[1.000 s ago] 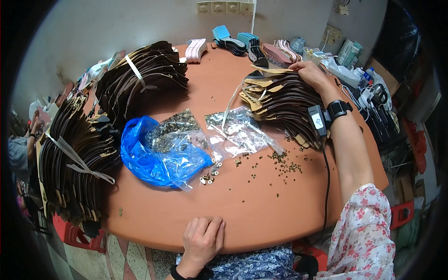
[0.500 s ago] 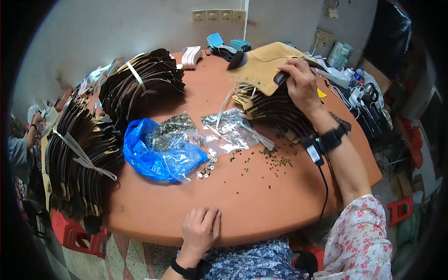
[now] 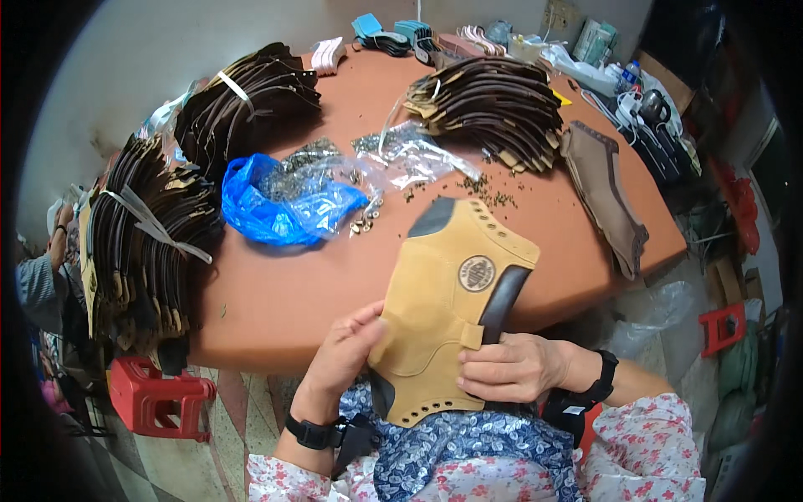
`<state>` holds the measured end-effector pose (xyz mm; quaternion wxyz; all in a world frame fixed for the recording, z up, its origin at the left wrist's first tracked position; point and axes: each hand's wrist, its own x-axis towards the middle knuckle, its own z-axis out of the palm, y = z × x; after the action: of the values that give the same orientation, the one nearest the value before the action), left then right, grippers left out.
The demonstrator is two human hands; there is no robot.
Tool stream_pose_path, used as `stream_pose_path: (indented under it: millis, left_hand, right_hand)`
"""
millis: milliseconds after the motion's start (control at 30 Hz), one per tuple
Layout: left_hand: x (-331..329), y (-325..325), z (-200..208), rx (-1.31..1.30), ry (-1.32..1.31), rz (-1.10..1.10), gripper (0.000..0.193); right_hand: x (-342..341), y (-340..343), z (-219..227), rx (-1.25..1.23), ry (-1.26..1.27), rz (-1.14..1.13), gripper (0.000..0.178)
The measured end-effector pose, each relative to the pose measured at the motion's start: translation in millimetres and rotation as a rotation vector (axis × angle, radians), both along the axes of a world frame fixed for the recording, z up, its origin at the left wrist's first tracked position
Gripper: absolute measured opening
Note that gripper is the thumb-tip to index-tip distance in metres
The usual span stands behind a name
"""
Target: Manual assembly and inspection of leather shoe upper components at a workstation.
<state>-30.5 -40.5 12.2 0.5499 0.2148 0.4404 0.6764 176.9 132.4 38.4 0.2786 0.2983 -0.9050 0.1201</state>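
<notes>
In front of me, over the table's near edge, is a tan leather shoe upper [image 3: 431, 309] with dark trim, rows of eyelets at both ends and a round dark stamp. My right hand [image 3: 514, 368] grips its right edge, thumb in front beside a small tan tab. At the opposite edge, my left hand [image 3: 347, 347] pinches the leather, its thumb slightly smeared. Beyond the piece, small loose metal eyelets [image 3: 495, 194] lie scattered near a clear plastic bag [image 3: 418, 159]. A stack of dark shoe uppers [image 3: 489, 109] stands behind them.
Two tied stacks of uppers, one far [image 3: 242, 105] and one near [image 3: 146, 251], line the table's left side. Between lies a blue plastic bag [image 3: 259, 213]. A brown upper [image 3: 606, 197] rests at the right edge. Red stools [image 3: 155, 397] stand below; another person's arm [image 3: 58, 243] shows far left.
My right hand has brought the shoe upper from above the right stack down toward me. My left hand has risen from the table edge to it. A brown upper at right is now uncovered.
</notes>
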Motion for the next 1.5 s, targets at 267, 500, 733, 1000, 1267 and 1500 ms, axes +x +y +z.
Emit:
stream_pose_path:
  millis: [267,500,733,1000,1267,1500]
  left_hand:
    - [23,-20,-9,0.071,0.14,0.122,0.034]
    - [28,-18,-21,0.08,0.101,0.132,0.033]
    - [24,-20,-13,0.131,0.17,0.1,0.032]
    - [23,-18,-3,0.085,0.163,0.075,0.027]
    - [19,-22,4,0.066,0.181,0.076,0.028]
    - [24,-24,12,0.088,0.17,0.085,0.03]
  right_hand:
    - [27,-7,-13,-0.323,0.048,-0.325,0.019]
    - [23,-20,-41,-1.466,-0.421,-0.654,0.026]
    - [-4,-19,-20,-1.557,-0.461,-0.449,0.026]
    - [-10,-14,-21,-1.454,-0.394,-0.547,0.02]
    - [-20,-19,-2,-1.486,-0.335,-0.47,0.02]
    - [-19,-9,5,-1.34,-0.338,-0.486,0.023]
